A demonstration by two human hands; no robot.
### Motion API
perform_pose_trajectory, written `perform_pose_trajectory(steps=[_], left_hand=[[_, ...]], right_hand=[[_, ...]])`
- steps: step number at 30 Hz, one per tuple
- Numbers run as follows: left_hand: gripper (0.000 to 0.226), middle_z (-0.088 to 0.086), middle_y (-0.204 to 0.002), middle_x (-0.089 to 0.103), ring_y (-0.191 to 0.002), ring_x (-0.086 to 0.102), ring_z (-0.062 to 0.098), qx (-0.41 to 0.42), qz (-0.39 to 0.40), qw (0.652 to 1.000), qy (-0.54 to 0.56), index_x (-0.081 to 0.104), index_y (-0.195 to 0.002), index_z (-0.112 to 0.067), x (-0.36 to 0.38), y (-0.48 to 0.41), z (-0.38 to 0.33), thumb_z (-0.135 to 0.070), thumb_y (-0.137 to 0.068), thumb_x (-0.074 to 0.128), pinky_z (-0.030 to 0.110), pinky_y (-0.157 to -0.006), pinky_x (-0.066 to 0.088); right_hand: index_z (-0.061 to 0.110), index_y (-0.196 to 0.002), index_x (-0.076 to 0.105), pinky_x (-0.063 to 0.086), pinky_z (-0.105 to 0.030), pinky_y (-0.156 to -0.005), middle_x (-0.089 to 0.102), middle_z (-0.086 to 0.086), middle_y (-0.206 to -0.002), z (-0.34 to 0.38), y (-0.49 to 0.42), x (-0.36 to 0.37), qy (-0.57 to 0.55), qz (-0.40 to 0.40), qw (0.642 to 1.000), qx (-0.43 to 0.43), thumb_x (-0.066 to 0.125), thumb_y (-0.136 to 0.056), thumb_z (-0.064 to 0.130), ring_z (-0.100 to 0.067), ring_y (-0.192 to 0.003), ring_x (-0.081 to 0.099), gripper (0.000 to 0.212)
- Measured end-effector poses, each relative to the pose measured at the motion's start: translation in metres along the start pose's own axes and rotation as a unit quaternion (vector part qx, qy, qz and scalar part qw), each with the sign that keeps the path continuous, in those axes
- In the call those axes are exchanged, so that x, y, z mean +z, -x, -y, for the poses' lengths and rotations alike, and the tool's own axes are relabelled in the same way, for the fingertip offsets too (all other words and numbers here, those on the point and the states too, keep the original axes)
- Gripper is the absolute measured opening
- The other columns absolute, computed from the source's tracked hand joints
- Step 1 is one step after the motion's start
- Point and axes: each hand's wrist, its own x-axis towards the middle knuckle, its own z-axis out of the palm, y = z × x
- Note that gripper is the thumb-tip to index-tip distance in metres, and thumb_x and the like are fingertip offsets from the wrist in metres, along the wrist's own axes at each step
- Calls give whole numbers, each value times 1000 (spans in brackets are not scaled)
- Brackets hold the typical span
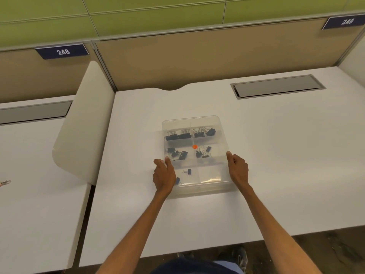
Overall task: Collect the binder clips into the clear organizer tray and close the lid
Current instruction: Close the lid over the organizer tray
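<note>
Left hand (164,175) and right hand (238,168) are gripping the organizer tray (197,189) by its near sides, thumbs pressing the lid (209,173). Pressing only there, I'm guessing the far edge isn't latching.

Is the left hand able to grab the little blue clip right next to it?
Probably not yet. The clear lid seems to lie shut over the organizer tray, covering that clip, and the left hand is busy gripping the tray's edge.

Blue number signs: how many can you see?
2. The blue rectangular sign reading 248 hangs on the partition at far left; the one reading 249 at far right. Others may be out of view.
</note>
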Motion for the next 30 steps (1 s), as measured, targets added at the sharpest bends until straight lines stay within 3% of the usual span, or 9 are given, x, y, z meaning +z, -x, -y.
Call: perform_pose_trajectory(steps=[2, 7, 12, 15, 17, 19, 23, 28, 30], left_hand=[[38, 14, -104, 64, -84, 57, 26, -1, 12, 1000, -10, 42, -102, -11, 0, -3, 0, -43, -103, 22, 38, -79, 46], [56, 15, -123, 60, -112, 56, 33, -34, 38, 999, -10, 54, -118, -6, 0, -11, 0, -45, -103, 17, 41, -96, 41], [56, 13, -126, 59, -116, 54, 32, -42, 48, 998, -30, 54, -120, -7, -1, -14, 1, -46, -103, 18, 42, -100, 39], [54, 12, -122, 60, -111, 56, 31, -33, 44, 997, -45, 55, -117, -9, -2, -15, 1, -47, -103, 18, 41, -97, 40], [50, 12, -112, 64, -97, 59, 27, -4, 30, 996, -81, 55, -108, -9, -4, -15, 2, -44, -103, 20, 39, -89, 43], [45, 12, -102, 66, -84, 58, 25, 26, 19, 991, -128, 50, -105, -9, -7, -16, 3, -44, -102, 22, 35, -78, 43], [45, 14, -111, 62, -97, 62, 31, 46, 37, 989, -134, 36, -121, -5, -7, -25, -10, -45, -99, 36, 38, -80, 46], [34, 16, -112, 57, -90, 58, 29, 22, 38, 997, -69, 37, -114, -5, 2, -43, -34, -34, -99, 39, 35, -71, 42], [31, 16, -112, 58, -91, 58, 29, 12, 33, 998, -44, 39, -115, -4, 4, -48, -37, -32, -101, 34, 34, -71, 40]], right_hand=[[14, -63, 31, 26, -32, -59, 34, -2, -58, -2, -3, 1, -31, 9, 999, 7, 43, -100, 46, -14, -58, 31, 50], [16, -64, 31, 23, -33, -61, 29, 0, -60, -5, -9, 2, -104, 50, 992, 48, 50, -98, 44, -15, -60, 27, 48], [13, -67, 34, 23, -31, -60, 29, -5, -65, -2, -11, -1, -132, 70, 988, 48, 50, -98, 40, -17, -63, 26, 44], [10, -67, 38, 26, -33, -61, 35, -8, -66, -1, -12, -2, -129, 74, 987, 58, 51, -96, 44, -20, -63, 30, 47], [-3, -74, 49, 40, -37, -67, 52, -17, -69, -2, -12, -2, -99, 66, 991, 65, 49, -93, 51, -30, -64, 45, 57], [-4, -87, 57, 47, -43, -78, 65, -20, -84, 0, -12, -3, -37, 66, 996, 54, 42, -97, 46, -35, -80, 58, 54], [2, -91, 52, 38, -37, -75, 61, -12, -91, 24, -25, -5, 44, 88, 993, 63, 32, -99, 35, -30, -85, 54, 40], [8, -104, 51, 39, -37, -80, 57, -9, -99, 42, -48, 14, 47, 71, 992, 89, 31, -100, 42, -30, -93, 54, 40], [11, -88, 52, 38, -36, -76, 56, -6, -89, 38, -51, 17, 51, 62, 993, 82, 29, -100, 50, -28, -86, 53, 47]])
